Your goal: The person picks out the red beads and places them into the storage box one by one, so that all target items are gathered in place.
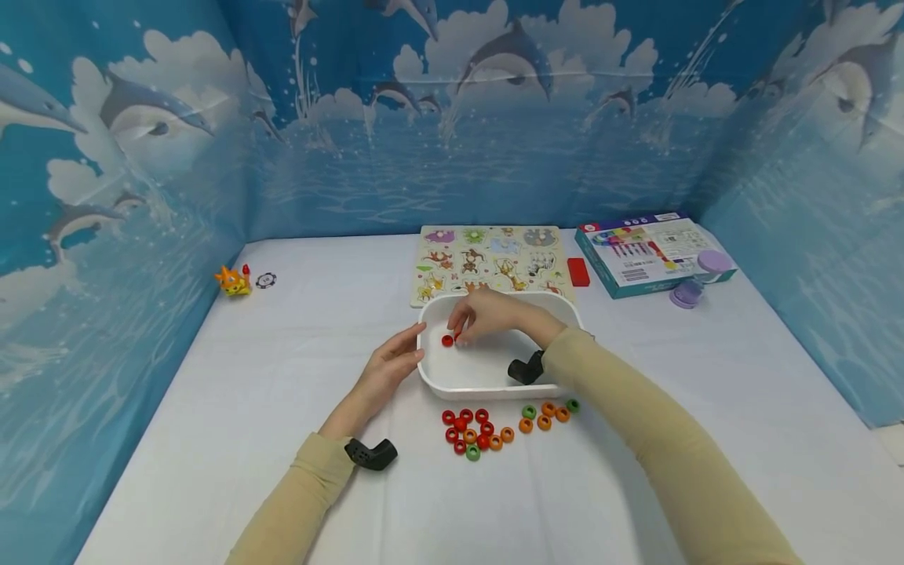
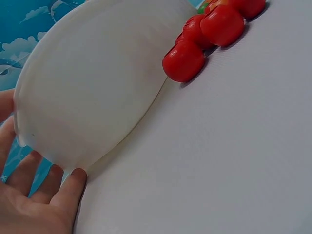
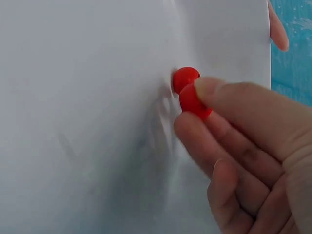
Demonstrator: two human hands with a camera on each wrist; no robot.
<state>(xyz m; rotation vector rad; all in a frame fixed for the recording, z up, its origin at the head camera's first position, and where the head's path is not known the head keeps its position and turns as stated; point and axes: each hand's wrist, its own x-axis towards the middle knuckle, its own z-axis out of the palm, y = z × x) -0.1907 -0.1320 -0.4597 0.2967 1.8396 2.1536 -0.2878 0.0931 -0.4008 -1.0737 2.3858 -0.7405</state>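
A white basin (image 1: 487, 394) stands on the table, in front of my body. My right hand (image 1: 489, 312) reaches inside it and pinches a red bead (image 3: 191, 101) between thumb and finger, low near the basin's floor. Beside that one lies another red bead (image 1: 447, 340), close to the basin's left end. My left hand (image 1: 388, 366) touches the outside of that left end, its fingers spread against the wall in the left wrist view. Just before the basin's near side lie several red beads (image 1: 482, 415), orange beads (image 1: 544, 423) and green beads (image 1: 472, 453).
Behind the basin lies an animal puzzle board (image 1: 452, 267), with a red card (image 1: 577, 272) beside it. A boxed set (image 1: 653, 255) and purple-lidded tubs (image 1: 686, 293) are at the back right. A small orange toy (image 1: 233, 281) and a round chip (image 1: 266, 280) sit back left.
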